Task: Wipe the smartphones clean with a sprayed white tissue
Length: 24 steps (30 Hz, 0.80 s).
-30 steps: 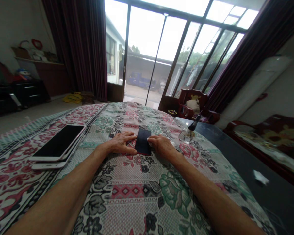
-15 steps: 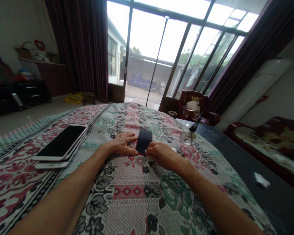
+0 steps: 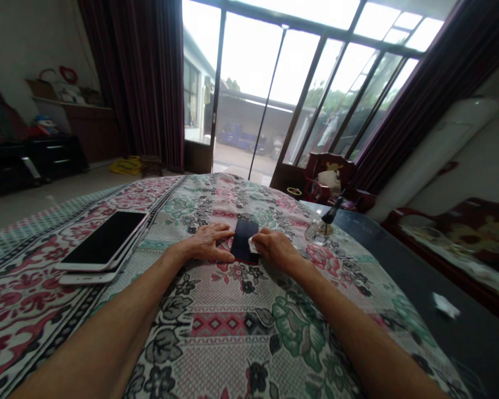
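Note:
A dark, flat phone with a red edge lies on the patterned tablecloth between my hands. My left hand rests with fingers spread, its fingertips and thumb at the phone's left side. In my right hand a small white tissue is pinched and pressed on the phone's right edge. Part of the tissue is hidden by the fingers. Off to the left, white phones with black screens lie stacked on the cloth.
A glass bottle with a dark brush-like top stands on the cloth at right. A crumpled white tissue lies on the dark surface beyond the cloth's right edge. Wooden chairs stand near the glass doors.
My right hand with the tissue has moved away from me, from the phone's near right corner up along its right edge. My left hand and the phone have stayed in place.

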{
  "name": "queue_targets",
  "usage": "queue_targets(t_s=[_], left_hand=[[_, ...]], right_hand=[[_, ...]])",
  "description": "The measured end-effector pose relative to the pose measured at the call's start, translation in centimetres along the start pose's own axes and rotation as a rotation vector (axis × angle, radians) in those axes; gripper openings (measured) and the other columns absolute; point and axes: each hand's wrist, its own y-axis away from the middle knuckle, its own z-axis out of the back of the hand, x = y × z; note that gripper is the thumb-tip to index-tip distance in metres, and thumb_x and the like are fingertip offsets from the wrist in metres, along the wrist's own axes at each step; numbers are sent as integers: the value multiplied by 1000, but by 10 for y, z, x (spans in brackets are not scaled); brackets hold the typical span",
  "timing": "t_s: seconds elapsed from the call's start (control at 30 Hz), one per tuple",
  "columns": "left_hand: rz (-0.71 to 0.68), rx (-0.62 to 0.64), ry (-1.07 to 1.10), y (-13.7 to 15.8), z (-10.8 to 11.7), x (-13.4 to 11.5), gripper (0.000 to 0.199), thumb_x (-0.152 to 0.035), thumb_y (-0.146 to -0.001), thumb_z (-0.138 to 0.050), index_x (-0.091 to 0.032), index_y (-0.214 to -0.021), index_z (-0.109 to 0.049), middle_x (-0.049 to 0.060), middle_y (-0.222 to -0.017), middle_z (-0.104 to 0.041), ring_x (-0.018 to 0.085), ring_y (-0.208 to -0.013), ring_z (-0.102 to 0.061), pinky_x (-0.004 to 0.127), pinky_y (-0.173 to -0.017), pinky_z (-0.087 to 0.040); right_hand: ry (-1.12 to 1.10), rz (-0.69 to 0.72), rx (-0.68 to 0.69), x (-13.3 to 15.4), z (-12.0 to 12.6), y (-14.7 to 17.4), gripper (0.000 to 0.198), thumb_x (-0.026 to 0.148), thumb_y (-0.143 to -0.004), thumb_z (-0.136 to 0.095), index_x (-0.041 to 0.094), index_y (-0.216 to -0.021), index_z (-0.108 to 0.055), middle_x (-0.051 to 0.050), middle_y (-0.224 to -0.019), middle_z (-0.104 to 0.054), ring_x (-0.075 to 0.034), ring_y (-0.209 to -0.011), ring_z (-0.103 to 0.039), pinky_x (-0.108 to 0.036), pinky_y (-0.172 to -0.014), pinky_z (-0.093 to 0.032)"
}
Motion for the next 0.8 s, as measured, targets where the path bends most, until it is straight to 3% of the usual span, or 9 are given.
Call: queue_targets(t_s=[0.17,0.33,0.53,0.67,0.8], left_hand=[[9,12,-10,0,0,1,80,-66,-73,-59,-30,-142,-38,6,-155,-27,30,-143,-19,50,-115,-15],[13,18,-23,1,3,-3,80,-66,-74,-59,-30,-142,-38,6,-155,-26,29,-143,-19,49,-115,-15],[2,26,-31,1,2,-1,83,-68,-74,-57,-26,-143,-37,9,-155,-25,28,-143,-17,49,-115,-14],[-3,27,-43,0,0,1,84,-69,-75,-56,-24,-144,-36,10,-155,-25,29,-143,-18,49,-115,-15],[-12,18,-48,-1,-1,2,82,-69,-75,-55,-26,-143,-37,9,-155,-25,30,-143,-19,50,-114,-17]], right_hand=[[-31,77,32,2,6,3,21,18,-91,-45,19,-86,-65,-6,-87,-56,-15,-77,-50,-26,-69,-37],[-39,165,116,14,17,8,19,15,-88,-50,19,-74,-62,-3,-79,-53,-13,-73,-46,-25,-65,-33],[-40,218,133,24,16,11,19,18,-91,-49,20,-80,-65,-3,-81,-53,-12,-68,-43,-25,-60,-28],[3,156,47,18,5,6,23,22,-94,-44,20,-84,-64,-4,-82,-53,-12,-68,-43,-26,-60,-29],[29,-1,-32,11,-5,0,28,24,-95,-41,18,-78,-62,-6,-84,-53,-14,-68,-44,-27,-61,-32]])
